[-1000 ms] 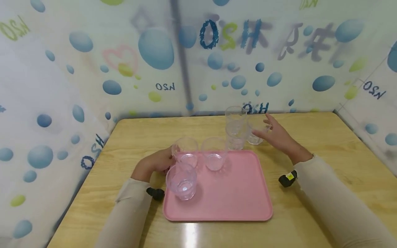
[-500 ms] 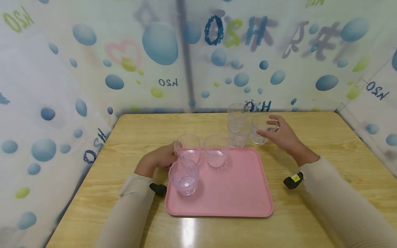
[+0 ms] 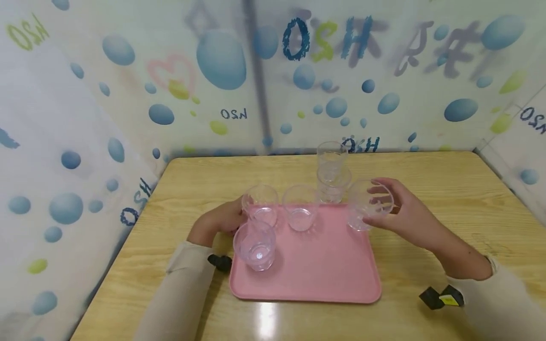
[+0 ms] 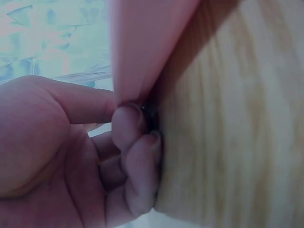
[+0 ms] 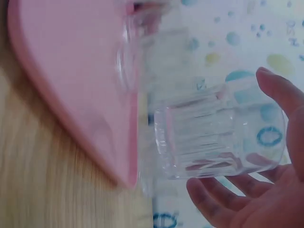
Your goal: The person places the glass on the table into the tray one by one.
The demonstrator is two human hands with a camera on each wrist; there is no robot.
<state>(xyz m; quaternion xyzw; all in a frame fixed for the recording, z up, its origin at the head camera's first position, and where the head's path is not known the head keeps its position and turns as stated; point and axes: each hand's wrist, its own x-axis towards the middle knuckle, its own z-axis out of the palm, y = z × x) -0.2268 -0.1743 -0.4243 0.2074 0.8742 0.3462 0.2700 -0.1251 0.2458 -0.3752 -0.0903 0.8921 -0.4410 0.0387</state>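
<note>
My right hand grips a clear cup by its sides, over the back right corner of the pink tray. In the right wrist view the held cup is upright between thumb and fingers, off the tray. My left hand holds the tray's left edge. In the left wrist view, my thumb and curled fingers pinch the tray rim. Three places on the tray hold clear cups: back left, back middle and front left.
Behind the tray stands a tall stack of clear cups. The wooden table reaches back to a patterned wall covering. Dark wrist cameras sit at both cuffs.
My right hand has taken hold of the cup beside the stack and brought it forward to the tray's back right corner. The left hand stays at the tray's edge.
</note>
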